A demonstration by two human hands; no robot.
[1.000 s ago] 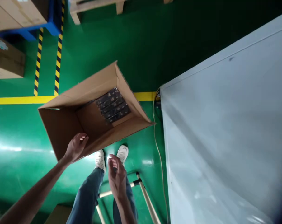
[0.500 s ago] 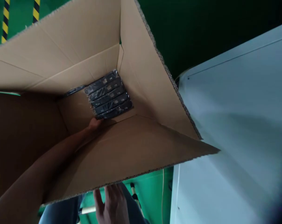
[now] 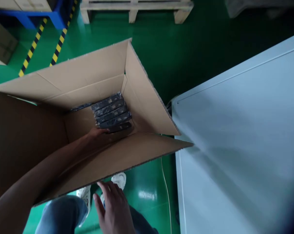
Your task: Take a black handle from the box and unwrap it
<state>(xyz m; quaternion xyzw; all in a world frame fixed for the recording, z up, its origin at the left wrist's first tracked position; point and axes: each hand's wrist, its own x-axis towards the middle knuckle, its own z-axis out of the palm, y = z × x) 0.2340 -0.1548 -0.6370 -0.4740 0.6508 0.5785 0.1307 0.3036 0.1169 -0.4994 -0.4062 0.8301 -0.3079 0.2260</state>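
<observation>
A deep cardboard box stands open in front of me. On its floor, several flat black packages in clear plastic stand in a row against the far right corner. My left hand reaches down inside and grips the left end of the nearest plastic-wrapped black package; its fingertips are partly hidden. Outside the box, my right hand is at the near wall's top edge, thumb and fingers apart and holding nothing. Another plastic-wrapped item lies along the far wall, left of the row.
A large pale grey panel or cabinet takes up the right side, close to the box. Beyond the box are a wooden pallet, a blue pallet with cartons, and yellow-black floor tape. A thin cable runs along the green floor.
The view has shifted, showing more floor and pallets beyond the box. The nearest black package has come slightly apart from the row, with my left hand at its end.
</observation>
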